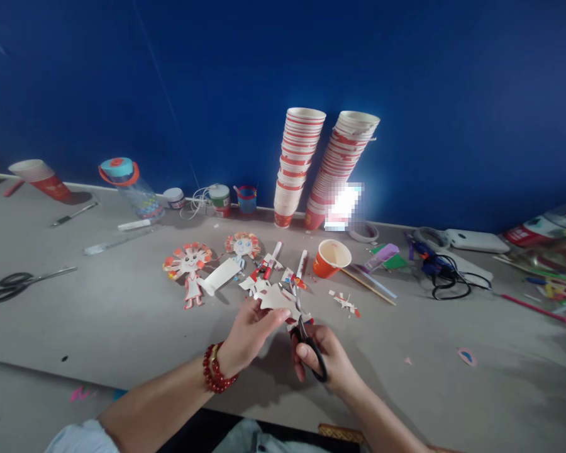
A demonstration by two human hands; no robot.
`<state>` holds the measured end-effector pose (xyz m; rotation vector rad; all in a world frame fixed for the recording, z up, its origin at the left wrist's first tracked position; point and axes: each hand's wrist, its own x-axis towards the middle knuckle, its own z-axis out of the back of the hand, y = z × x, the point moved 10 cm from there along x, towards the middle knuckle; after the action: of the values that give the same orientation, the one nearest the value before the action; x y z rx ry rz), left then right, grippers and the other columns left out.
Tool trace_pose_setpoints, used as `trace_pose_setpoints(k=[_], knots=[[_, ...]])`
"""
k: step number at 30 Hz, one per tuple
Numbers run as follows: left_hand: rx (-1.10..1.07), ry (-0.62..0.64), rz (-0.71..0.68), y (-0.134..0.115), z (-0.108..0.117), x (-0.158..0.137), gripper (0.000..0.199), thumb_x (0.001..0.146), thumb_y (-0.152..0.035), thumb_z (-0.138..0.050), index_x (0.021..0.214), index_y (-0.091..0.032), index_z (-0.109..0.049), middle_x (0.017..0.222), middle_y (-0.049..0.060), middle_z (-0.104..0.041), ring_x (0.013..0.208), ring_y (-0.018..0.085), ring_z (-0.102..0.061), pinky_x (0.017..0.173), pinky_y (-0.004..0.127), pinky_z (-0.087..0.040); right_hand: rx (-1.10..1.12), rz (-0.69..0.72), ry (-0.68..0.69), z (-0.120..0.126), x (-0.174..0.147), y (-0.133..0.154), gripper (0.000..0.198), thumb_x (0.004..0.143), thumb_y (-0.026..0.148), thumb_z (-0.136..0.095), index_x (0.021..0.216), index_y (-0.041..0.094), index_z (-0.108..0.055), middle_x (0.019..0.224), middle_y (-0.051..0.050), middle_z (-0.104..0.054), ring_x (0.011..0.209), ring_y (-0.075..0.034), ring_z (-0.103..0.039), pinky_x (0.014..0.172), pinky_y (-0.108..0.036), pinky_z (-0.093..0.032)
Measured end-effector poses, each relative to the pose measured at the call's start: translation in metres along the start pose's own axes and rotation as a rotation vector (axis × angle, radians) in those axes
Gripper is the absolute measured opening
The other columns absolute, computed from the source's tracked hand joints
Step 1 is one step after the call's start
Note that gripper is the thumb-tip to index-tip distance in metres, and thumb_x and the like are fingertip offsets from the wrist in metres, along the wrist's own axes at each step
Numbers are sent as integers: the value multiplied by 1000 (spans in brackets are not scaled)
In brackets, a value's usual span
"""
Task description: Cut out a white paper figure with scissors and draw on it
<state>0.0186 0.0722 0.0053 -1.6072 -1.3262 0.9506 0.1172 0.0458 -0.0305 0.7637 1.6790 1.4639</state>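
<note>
My left hand [255, 330] pinches a piece of white paper [277, 298] with an uneven, cut outline. In my right hand [327, 352] is a pair of scissors [315, 352] with black handles, fingers through the loops. The blades point away from me and lie against the paper's right edge. Just beyond are red-and-white paper scraps [252, 283], a red marker [273, 259] and a white marker [302, 263]. Two paper dolls with petal-like hair, a nearer doll [190, 270] and a farther doll [243, 246], lie to the left beside a curled white paper piece [222, 275].
Two tall stacks of paper cups, a left stack [295, 170] and a right stack [332, 170], stand by the blue wall. An orange cup [330, 259] is nearer. Other scissors [26, 283] and a bottle [132, 189] are left; a black cable [453, 286] is right.
</note>
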Motion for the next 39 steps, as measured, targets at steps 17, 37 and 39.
trace_pose_setpoints(k=[17, 37, 39], knots=[[43, -13, -8, 0, 2, 0, 11, 79, -25, -67, 82, -14, -66, 78, 3, -68, 74, 16, -60, 74, 28, -48, -29, -9, -20, 2, 1, -3, 61, 70, 76, -59, 62, 17, -51, 42, 0, -54, 37, -9, -43, 41, -20, -28], [76, -36, 75, 6, 9, 1, 11, 76, -23, -67, 84, -15, -67, 72, 2, -65, 70, 15, -58, 68, 25, -46, -73, -33, 9, 3, -1, -4, 62, 70, 78, -56, 60, 18, -49, 42, -1, -55, 37, -9, -42, 39, -20, -27], [69, -46, 89, 9, 11, 1, 11, 76, -24, -67, 83, -15, -66, 74, 1, -66, 69, 14, -57, 67, 25, -45, -66, -35, 8, 3, -1, -4, 62, 70, 78, -57, 60, 18, -49, 43, -1, -56, 37, -9, -43, 39, -20, -27]])
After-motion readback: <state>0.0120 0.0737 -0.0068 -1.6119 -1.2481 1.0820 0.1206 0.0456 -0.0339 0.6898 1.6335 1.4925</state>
